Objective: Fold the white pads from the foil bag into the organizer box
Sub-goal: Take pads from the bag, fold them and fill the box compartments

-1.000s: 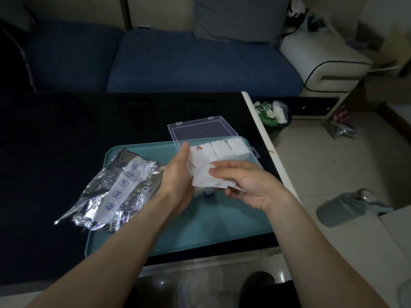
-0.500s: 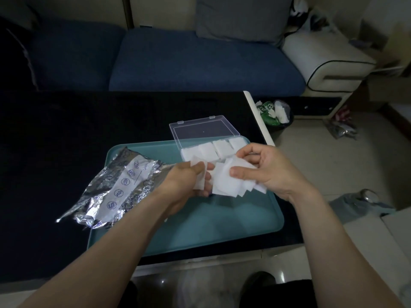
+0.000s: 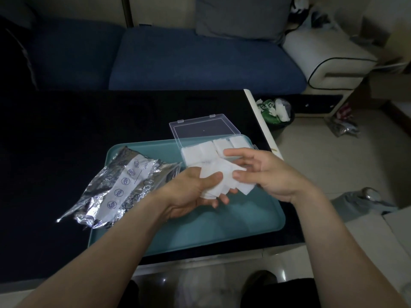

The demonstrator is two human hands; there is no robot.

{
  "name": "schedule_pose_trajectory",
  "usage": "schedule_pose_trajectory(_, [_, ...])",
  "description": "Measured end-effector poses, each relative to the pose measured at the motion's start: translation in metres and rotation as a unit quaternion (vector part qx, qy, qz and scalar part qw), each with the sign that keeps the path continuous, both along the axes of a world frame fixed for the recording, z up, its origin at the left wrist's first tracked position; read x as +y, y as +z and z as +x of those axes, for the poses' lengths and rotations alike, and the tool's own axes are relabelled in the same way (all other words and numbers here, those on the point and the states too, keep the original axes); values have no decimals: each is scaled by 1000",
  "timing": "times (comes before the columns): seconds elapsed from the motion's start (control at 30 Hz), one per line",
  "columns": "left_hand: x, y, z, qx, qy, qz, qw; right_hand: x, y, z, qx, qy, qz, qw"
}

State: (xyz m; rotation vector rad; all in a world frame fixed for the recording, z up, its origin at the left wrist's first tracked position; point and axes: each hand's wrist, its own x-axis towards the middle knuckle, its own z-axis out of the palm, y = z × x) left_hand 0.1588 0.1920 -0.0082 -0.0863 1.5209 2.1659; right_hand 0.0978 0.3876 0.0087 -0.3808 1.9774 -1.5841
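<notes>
My left hand [image 3: 191, 192] lies palm up over the teal tray [image 3: 200, 227] and holds a fanned stack of white pads [image 3: 224, 181], its thumb pressing on top. My right hand [image 3: 266, 172] is beside it, thumb and fingers at the right edge of the stack, fingers mostly straight. The clear organizer box [image 3: 204, 150] stands at the tray's far edge, lid [image 3: 202, 127] tipped back, with folded white pads in its compartments. The crumpled foil bag [image 3: 117, 187] rests on the tray's left edge.
The tray sits on a black table [image 3: 66, 134] whose white right edge is close to the box. A blue sofa [image 3: 178, 56] stands behind. On the floor to the right are a waste bin [image 3: 275, 112] and a grey bottle [image 3: 360, 201].
The pads have gone from between both hands into my left palm, fanned out. My left hand turned palm up, and my right hand loosened its grip and moved to the stack's right edge.
</notes>
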Motion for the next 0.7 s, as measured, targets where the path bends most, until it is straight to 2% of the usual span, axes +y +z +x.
schedule_pose_trajectory(0.17, [-7,-2,-3,-28,84,-27,996,15,-1,-9,-27,-152,14,988])
schedule_pose_trajectory(0.27, [-12,-4,-4,-28,119,-62,991,10,5,-9,-46,-246,-49,967])
schedule_pose_trajectory(0.37, [-9,-5,-4,-39,137,-51,988,-8,10,0,-102,-261,-125,952])
schedule_pose_trajectory(0.43, [-6,-4,-6,-50,157,-21,986,-28,8,11,-126,-252,-121,952])
schedule_pose_trajectory(0.53, [-4,-3,-8,-66,156,23,985,-53,4,24,-80,-272,-36,958])
schedule_pose_trajectory(0.63, [-8,-1,-9,-61,79,62,993,-64,1,29,-19,-300,-7,954])
schedule_pose_trajectory(0.7, [-8,-1,-9,-21,54,29,998,-67,0,31,11,-314,0,949])
